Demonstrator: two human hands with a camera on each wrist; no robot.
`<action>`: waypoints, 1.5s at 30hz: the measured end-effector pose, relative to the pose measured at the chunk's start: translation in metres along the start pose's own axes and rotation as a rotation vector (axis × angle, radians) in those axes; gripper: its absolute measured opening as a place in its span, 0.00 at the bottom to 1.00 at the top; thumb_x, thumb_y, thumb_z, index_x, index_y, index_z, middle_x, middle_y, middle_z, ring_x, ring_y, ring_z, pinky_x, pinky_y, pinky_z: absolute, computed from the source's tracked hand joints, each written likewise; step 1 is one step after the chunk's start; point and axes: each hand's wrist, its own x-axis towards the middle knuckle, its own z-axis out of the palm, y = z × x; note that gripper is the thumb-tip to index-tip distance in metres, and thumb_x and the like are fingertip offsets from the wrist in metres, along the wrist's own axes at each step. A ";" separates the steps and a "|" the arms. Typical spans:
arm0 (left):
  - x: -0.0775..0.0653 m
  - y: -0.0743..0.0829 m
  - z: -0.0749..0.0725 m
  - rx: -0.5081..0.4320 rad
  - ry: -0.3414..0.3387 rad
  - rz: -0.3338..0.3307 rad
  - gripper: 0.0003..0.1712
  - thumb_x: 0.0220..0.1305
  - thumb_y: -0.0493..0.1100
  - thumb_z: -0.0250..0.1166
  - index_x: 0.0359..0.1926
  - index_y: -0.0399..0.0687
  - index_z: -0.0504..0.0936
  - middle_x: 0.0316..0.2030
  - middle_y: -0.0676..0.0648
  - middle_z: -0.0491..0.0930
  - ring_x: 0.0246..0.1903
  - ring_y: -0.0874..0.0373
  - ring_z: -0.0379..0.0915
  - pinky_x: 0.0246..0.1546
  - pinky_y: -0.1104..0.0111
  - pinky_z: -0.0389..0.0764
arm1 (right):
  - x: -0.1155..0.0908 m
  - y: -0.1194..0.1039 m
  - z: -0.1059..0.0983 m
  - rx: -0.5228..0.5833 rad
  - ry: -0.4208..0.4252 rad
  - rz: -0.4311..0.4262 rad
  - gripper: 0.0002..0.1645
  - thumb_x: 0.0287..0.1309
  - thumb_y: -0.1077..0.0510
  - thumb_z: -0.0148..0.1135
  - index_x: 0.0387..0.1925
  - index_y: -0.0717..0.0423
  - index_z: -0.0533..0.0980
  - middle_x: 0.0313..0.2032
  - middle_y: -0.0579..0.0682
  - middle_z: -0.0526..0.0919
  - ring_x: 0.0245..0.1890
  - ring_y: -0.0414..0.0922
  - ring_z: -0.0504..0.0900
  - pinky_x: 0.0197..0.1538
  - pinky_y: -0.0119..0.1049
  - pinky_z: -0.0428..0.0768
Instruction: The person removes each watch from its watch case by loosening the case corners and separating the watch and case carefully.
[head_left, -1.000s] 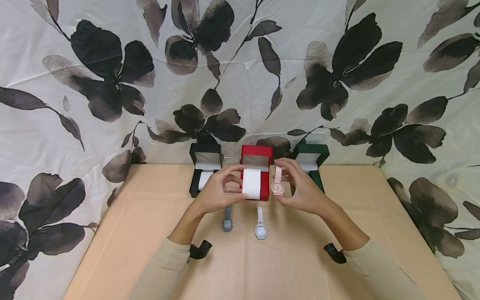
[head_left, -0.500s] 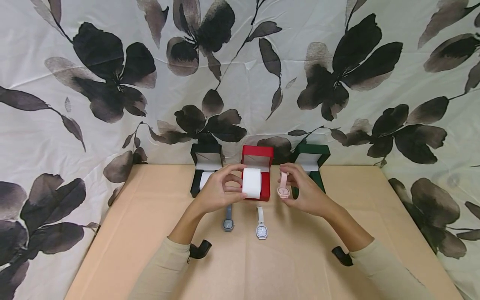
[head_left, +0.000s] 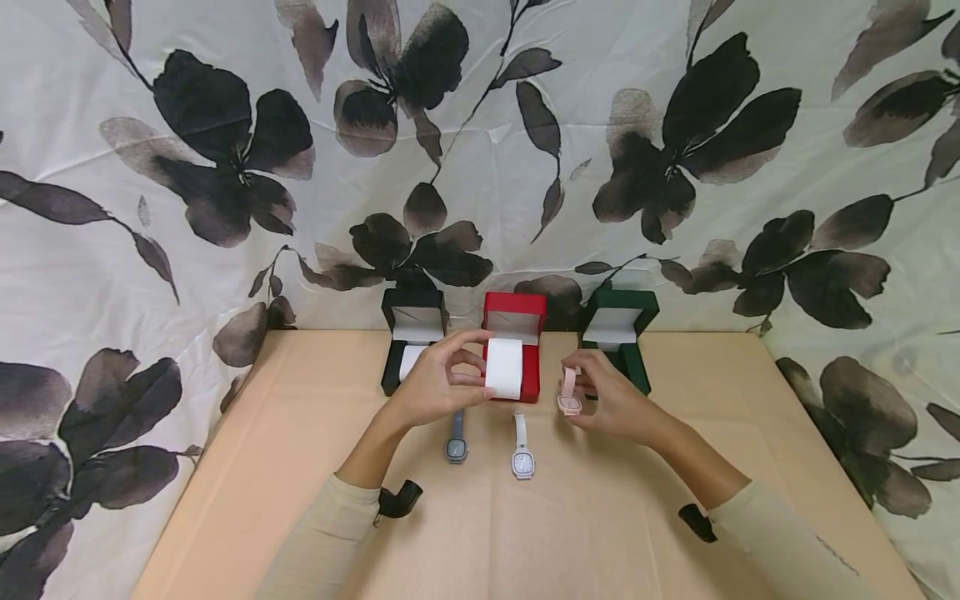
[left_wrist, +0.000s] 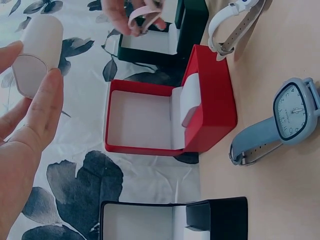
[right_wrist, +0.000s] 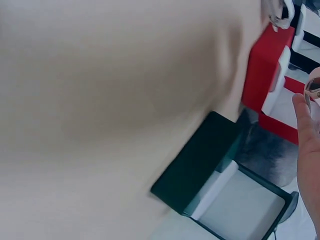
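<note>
My left hand [head_left: 437, 379] pinches a white watch cushion [head_left: 504, 367] between thumb and fingers. In the head view the cushion overlaps the open red watch box [head_left: 531, 375]; the left wrist view shows it held up apart from that box. Another white cushion [left_wrist: 191, 97] sits inside the red box. My right hand [head_left: 613, 400] holds a pink watch [head_left: 569, 405] by its looped strap, face low, in front of the open green watch box [head_left: 636, 367]. No cushion shows in the green box. Part of the pink strap is hidden by fingers.
An open black watch box [head_left: 392, 367] with a white cushion [head_left: 410, 360] stands left of the red one. A blue-grey watch [head_left: 456, 448] and a white watch [head_left: 522, 461] lie on the tan tabletop [head_left: 495, 542]. Floral cloth [head_left: 525, 167] hangs behind the boxes.
My right hand has moved right and then nearer to me, carrying the pink watch away from the cushion. My left hand and the white cushion have stayed in place.
</note>
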 end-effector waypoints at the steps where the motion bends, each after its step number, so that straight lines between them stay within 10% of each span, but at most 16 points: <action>1: 0.000 0.000 0.000 -0.002 -0.004 -0.001 0.41 0.55 0.30 0.75 0.70 0.43 0.71 0.58 0.43 0.74 0.50 0.48 0.81 0.49 0.62 0.88 | -0.001 0.001 0.002 -0.004 -0.007 0.013 0.51 0.44 0.66 0.83 0.67 0.62 0.64 0.66 0.61 0.66 0.57 0.58 0.82 0.59 0.52 0.82; 45: 0.005 -0.009 -0.005 -0.004 -0.021 -0.005 0.43 0.54 0.30 0.77 0.70 0.43 0.71 0.62 0.44 0.73 0.51 0.47 0.81 0.48 0.64 0.88 | -0.033 0.030 0.035 -0.107 -0.118 0.095 0.44 0.46 0.51 0.83 0.64 0.53 0.72 0.62 0.49 0.74 0.62 0.49 0.77 0.66 0.52 0.79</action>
